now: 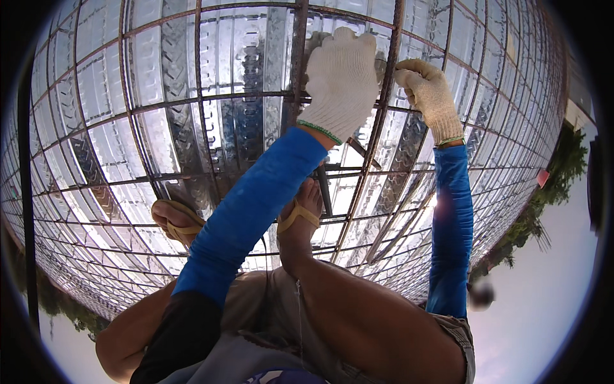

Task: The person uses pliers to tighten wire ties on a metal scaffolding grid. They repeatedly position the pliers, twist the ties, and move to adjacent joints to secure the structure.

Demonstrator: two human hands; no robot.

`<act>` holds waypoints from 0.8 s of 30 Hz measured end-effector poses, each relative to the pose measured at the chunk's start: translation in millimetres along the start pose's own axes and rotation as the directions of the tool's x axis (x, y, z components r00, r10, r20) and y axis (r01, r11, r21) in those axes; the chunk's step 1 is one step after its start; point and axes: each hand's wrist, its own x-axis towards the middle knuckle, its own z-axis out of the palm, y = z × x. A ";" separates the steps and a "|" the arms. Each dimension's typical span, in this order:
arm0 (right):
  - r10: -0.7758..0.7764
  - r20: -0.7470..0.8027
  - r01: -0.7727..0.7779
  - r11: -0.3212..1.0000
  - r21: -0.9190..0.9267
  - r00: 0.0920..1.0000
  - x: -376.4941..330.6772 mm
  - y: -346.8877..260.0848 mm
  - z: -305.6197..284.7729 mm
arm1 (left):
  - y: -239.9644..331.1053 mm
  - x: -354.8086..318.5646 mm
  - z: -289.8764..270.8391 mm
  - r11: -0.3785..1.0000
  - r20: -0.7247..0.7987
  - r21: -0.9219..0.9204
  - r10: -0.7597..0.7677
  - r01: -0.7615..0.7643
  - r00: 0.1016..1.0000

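Both my hands wear knitted gloves and work over a mesh of rusty rebar laid above ribbed, shiny metal decking. My left hand, in a white glove, is back up and closed, with its fingers curled under out of sight. It lies between two thick bars, and what it holds is hidden. My right hand, in a more soiled glove, is just right of a thick rebar. Its thumb and fingers are drawn together beside that bar; anything between them is too small to make out.
My feet in tan sandals rest among the bars. A dark slender bar lies by one foot. A dark upright pole stands at the left. Trees and a small red object show beyond the mesh's right edge.
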 end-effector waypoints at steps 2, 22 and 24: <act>0.001 0.069 -0.011 0.989 0.148 0.998 16.5 3.0 -6.6 | -12.8 11.3 3.7 0.982 -0.109 0.095 0.170 -0.160 0.979; -0.099 0.116 0.119 0.976 -0.183 0.988 31.1 -24.0 -21.7 | -10.2 34.2 29.4 0.941 0.087 0.248 0.215 -0.230 0.973; -0.143 0.087 0.159 0.961 -0.226 0.986 29.3 -19.4 -24.2 | -8.9 34.3 35.9 0.943 0.045 0.246 0.221 -0.226 0.974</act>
